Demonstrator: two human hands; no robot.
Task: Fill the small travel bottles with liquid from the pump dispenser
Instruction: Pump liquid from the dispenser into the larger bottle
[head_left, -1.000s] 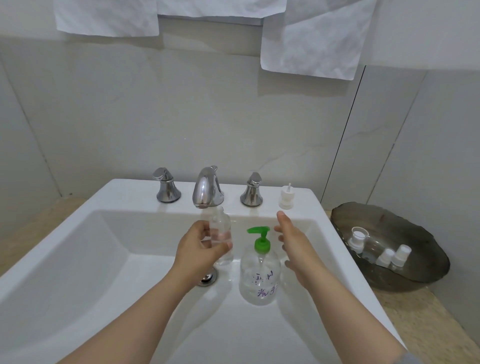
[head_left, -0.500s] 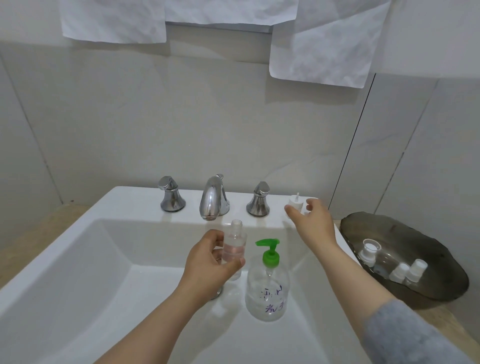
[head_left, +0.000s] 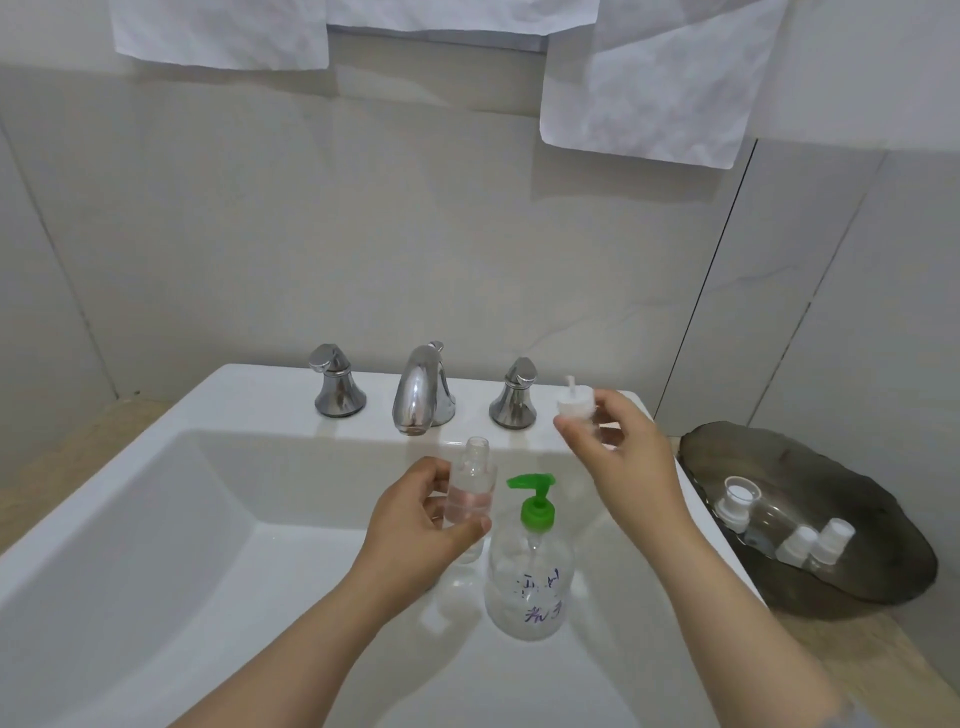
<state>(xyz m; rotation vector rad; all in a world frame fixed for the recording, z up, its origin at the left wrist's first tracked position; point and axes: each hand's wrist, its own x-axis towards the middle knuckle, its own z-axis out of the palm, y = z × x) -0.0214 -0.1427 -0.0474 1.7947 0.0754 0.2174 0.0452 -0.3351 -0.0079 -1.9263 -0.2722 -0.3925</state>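
A white sink (head_left: 156, 519) is taking up most of the view. A chrome faucet (head_left: 422, 392) is sitting at the middle of its back edge, between two chrome handles (head_left: 337, 387). A dark dish (head_left: 883, 571) is resting on the counter (head_left: 914, 670) just beside the sink's right edge, and white-capped small bottles (head_left: 795, 543) are lying in it. The pump dispenser (head_left: 530, 587), clear with a green pump head, is standing upright inside the basin, towards its right side. The left hand (head_left: 415, 530) is gripping a small travel bottle (head_left: 470, 493) just left of the dispenser. It is holding the bottle upright and uncapped over the basin, with some liquid showing inside. The right hand (head_left: 621, 457) is pinching a white cap (head_left: 574, 404) between thumb and fingers above the sink's back right corner, apart from the bottle.
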